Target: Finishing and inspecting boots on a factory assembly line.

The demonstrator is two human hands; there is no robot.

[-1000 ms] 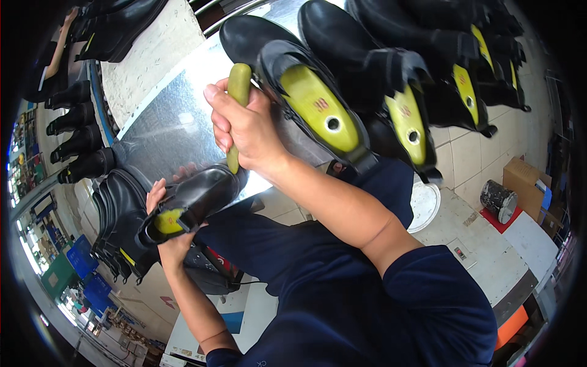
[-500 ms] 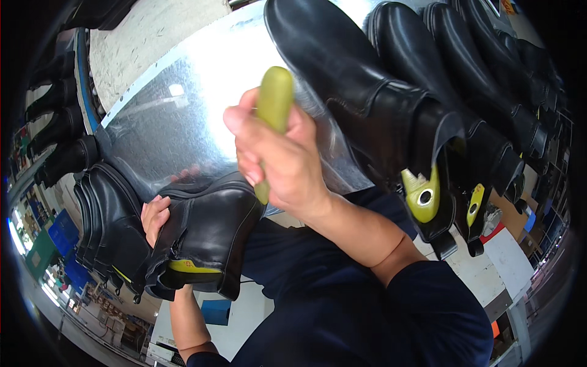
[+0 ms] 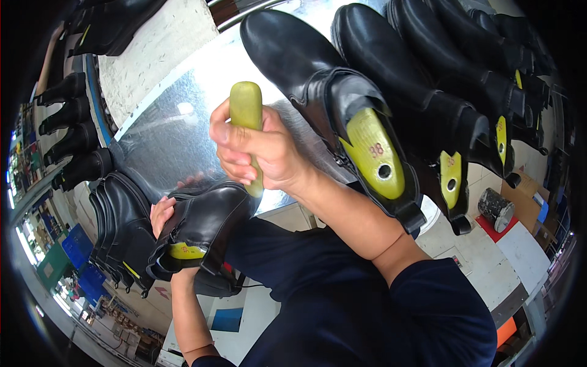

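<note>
A black ankle boot [image 3: 215, 221] lies in front of me, its opening toward me and a yellow-green piece showing inside. My left hand [image 3: 162, 215] grips its left side; the fingers curl over it and the forearm passes beneath the boot. My right hand [image 3: 263, 147] is closed round a yellow-green hand tool [image 3: 246, 105] with a thick, rounded top. The tool is held upright. Its narrower lower end is beside the boot's upper right edge; whether it touches, I cannot tell.
A shiny metal sheet [image 3: 162, 131] covers the bench beyond the boot. Several black boots with yellow-green lasts inside, the nearest boot [image 3: 287, 52] among them, line the right. More black boots [image 3: 122, 202] stand close together at left. A dark cylindrical container [image 3: 495, 210] stands at far right.
The whole view has shifted, so the right-hand boots show more of their openings. My right hand and the tool sit slightly further left in view. Both hands keep their holds.
</note>
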